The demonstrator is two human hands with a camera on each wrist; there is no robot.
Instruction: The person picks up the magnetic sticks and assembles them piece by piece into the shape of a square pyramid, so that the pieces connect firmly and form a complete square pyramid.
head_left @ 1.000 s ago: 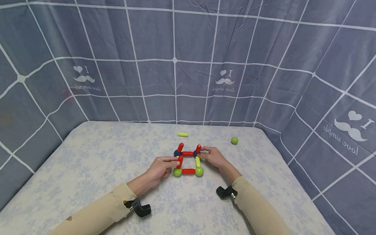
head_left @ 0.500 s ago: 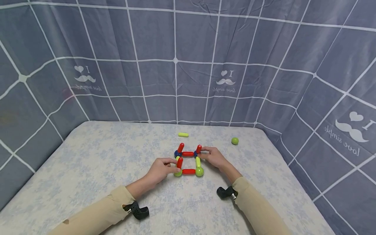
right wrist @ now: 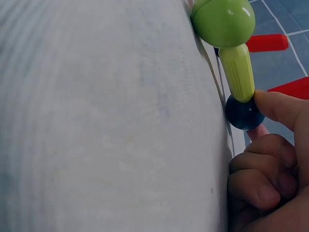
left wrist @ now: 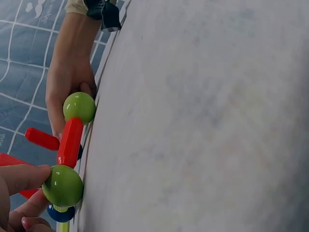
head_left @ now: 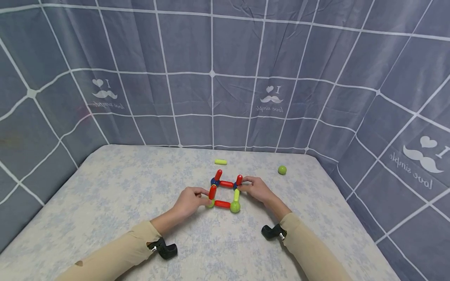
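Observation:
A frame of balls and rods stands on the table, its sides joined by red rods [head_left: 222, 204] and yellow-green rods [head_left: 236, 195]. Red rods also rise from three of its corners. My left hand [head_left: 190, 201] pinches the front-left green ball [left wrist: 63, 186], thumb on its near side and fingers behind it. At the back-right corner my right hand [head_left: 258, 189] pinches the dark blue ball [right wrist: 245, 112] between thumb and a fingertip. The front-right green ball [head_left: 235, 207] has no upright rod. A second blue ball [head_left: 215, 182] forms the back-left corner, untouched.
Behind the frame lies a loose yellow-green rod [head_left: 220, 162]. A loose green ball [head_left: 282, 169] sits farther right. The pale patterned table [head_left: 147, 171] meets a grey-blue checked curtain [head_left: 183, 93] at the back and sides.
My left hand has gone from the front-left upright red rod down to the green ball below it. The frame's front side has shifted left, so it stands slightly turned. My right hand keeps its hold.

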